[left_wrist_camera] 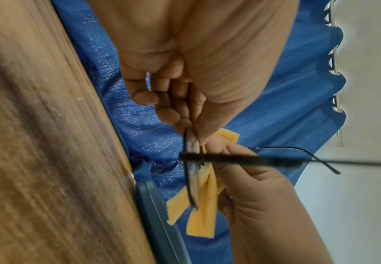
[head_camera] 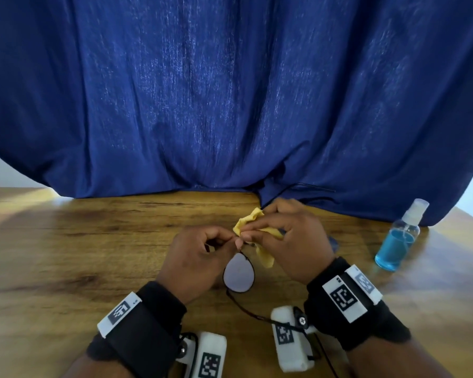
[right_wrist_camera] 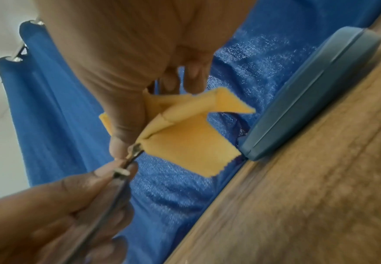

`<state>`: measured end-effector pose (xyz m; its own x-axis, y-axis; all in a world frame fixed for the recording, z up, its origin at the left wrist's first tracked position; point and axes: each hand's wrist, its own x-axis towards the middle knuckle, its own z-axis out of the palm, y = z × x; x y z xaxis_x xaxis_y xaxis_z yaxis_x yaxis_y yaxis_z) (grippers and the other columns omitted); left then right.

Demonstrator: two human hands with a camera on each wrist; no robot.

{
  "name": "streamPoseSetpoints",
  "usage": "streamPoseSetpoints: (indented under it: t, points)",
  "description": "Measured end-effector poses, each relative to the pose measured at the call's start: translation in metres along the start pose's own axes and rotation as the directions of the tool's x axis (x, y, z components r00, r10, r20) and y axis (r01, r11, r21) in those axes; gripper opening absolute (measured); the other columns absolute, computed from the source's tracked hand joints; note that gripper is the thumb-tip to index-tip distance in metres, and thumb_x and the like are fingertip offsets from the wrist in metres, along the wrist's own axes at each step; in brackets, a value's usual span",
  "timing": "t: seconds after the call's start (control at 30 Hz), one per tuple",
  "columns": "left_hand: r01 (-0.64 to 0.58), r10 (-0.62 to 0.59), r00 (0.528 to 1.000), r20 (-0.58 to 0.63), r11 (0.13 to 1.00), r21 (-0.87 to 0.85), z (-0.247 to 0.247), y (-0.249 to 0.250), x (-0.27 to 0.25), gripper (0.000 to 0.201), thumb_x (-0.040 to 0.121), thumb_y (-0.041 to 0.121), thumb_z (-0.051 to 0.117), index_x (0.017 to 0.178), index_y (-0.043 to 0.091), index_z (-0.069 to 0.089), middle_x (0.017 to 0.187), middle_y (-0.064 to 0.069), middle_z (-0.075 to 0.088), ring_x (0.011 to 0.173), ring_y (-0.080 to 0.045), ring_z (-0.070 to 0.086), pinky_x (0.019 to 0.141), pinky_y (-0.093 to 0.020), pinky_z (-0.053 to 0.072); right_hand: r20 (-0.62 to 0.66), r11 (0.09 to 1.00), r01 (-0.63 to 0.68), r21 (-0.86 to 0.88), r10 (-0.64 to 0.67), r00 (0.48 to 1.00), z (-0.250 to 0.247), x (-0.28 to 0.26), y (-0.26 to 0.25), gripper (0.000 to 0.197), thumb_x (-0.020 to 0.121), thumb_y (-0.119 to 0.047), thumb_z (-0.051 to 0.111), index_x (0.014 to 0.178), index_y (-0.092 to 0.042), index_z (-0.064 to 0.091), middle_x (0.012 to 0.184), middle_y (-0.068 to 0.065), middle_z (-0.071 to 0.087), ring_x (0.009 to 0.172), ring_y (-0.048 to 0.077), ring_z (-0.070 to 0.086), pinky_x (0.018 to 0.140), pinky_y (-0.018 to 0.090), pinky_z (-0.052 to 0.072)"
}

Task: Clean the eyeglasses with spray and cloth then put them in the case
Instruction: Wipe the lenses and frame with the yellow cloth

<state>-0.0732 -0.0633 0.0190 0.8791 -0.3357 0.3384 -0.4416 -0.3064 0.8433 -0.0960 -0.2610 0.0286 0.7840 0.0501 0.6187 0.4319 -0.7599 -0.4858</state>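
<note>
We see the glasses (head_camera: pixel 238 274) held above the bench (head_camera: pixel 66 241), between both hands, near the bench's middle. One lens faces up toward the head camera, and a thin temple arm trails back from it toward the wrists. The left hand (head_camera: pixel 200 257) has its grip pinched on the frame at the bridge, fingers curled. The right hand (head_camera: pixel 292 241), just right of the glasses, grips a yellow cloth (head_camera: pixel 253 225) bunched over the other lens; cloth corners hang loose below the fingers. A blue case (right_wrist_camera: pixel 309 92) lies on the bench beyond the glasses, against the blue curtain (head_camera: pixel 230 91). A spray bottle (head_camera: pixel 399 238) of blue liquid stands upright well to the right of the glasses.
</note>
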Motion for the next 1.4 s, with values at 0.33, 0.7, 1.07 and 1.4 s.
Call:
streamPoseSetpoints:
  t: [0.33,0.7,1.07,1.4]
  points:
    - [-0.008,0.007,1.0,-0.031,1.0,-0.009,0.001,-0.001,0.002,0.008,0.091,0.021,0.075,0.086,0.023,0.081,0.08,0.015,0.078,0.072,0.005,0.066,0.063,-0.007,0.046,-0.118,0.995,-0.096,-0.025,0.092,0.989,-0.004,0.002,0.002,0.013,0.084,-0.048,0.073,0.09,-0.039,0.079,0.083,-0.014,0.061,0.071,0.005,0.057,0.06,0.028,0.046]
    - [0.008,-0.012,0.998,-0.059,0.998,-0.061,0.004,-0.002,0.001,0.011,0.093,0.023,0.072,0.088,0.025,0.081,0.082,0.013,0.079,0.074,0.002,0.068,0.065,-0.013,0.051,-0.033,0.999,0.044,0.003,-0.044,0.998,0.003,0.002,-0.001,0.02,0.088,-0.049,0.068,0.099,-0.037,0.079,0.085,-0.014,0.062,0.075,0.006,0.06,0.06,0.033,0.051]
    - [0.077,-0.085,0.991,-0.106,0.994,-0.077,0.004,-0.005,0.003,0.013,0.095,0.023,0.07,0.087,0.023,0.08,0.08,0.008,0.078,0.071,-0.003,0.066,0.063,-0.014,0.052,0.105,0.987,0.111,-0.112,-0.1,0.989,-0.017,-0.002,0.013,0.027,0.089,-0.052,0.056,0.105,-0.045,0.076,0.089,-0.019,0.054,0.085,0.005,0.054,0.063,0.037,0.052]
    - [0.072,-0.084,0.991,-0.103,0.991,-0.117,0.001,-0.001,0.002,0.012,0.094,0.026,0.07,0.088,0.024,0.08,0.082,0.007,0.079,0.079,-0.011,0.071,0.067,-0.018,0.055,0.046,0.986,0.121,-0.114,-0.116,0.992,-0.006,-0.002,0.004,0.027,0.083,-0.057,0.059,0.095,-0.04,0.077,0.092,-0.019,0.06,0.085,0.008,0.057,0.065,0.039,0.052]
